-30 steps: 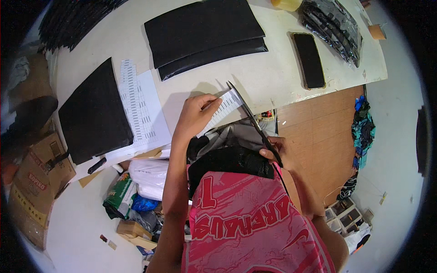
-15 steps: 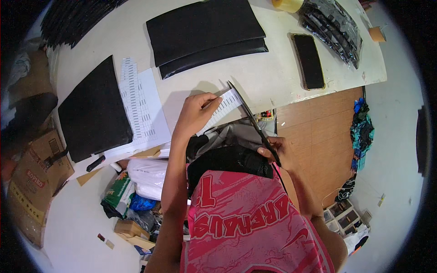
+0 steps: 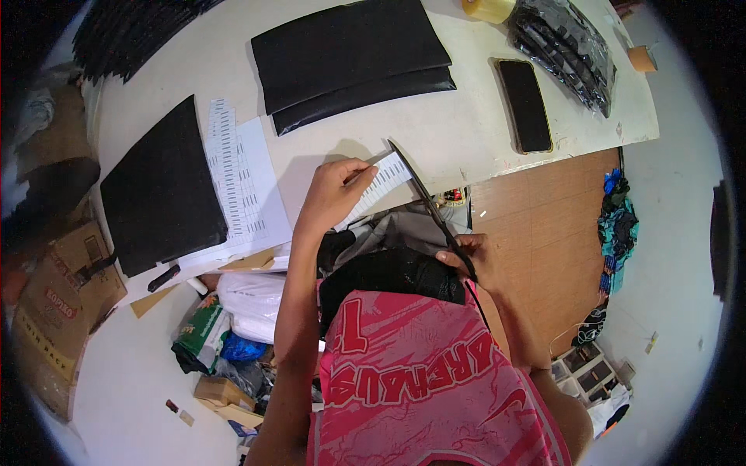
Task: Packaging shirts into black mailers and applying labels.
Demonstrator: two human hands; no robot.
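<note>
Between the thumb and fingers of my left hand [image 3: 336, 190] is a narrow strip of white paper [image 3: 382, 183] printed with rows of small dark marks. My right hand [image 3: 475, 255] grips the handles of long black scissors [image 3: 432, 205], its fingers partly hidden behind them. The scissors point up and to the left, their blades along the strip's far right end at the table's front edge. Left of my left hand lie more printed white strips [image 3: 225, 147] on a white sheet [image 3: 263, 155], beside a flat black sheet or pouch [image 3: 163, 190].
On the white table [image 3: 466, 124] lie a folded black plastic sheet [image 3: 350, 54], a phone [image 3: 525, 105], a clear-wrapped black bundle [image 3: 563, 54], a yellowish tape roll [image 3: 488, 8] and a black-handled cutter [image 3: 163, 278]. Stacked black pieces [image 3: 124, 35] occupy the far left. Cardboard boxes [image 3: 58, 303] stand left.
The scissors' blades look slightly closer together at the tips. Both hands and the paper strip have hardly moved.
</note>
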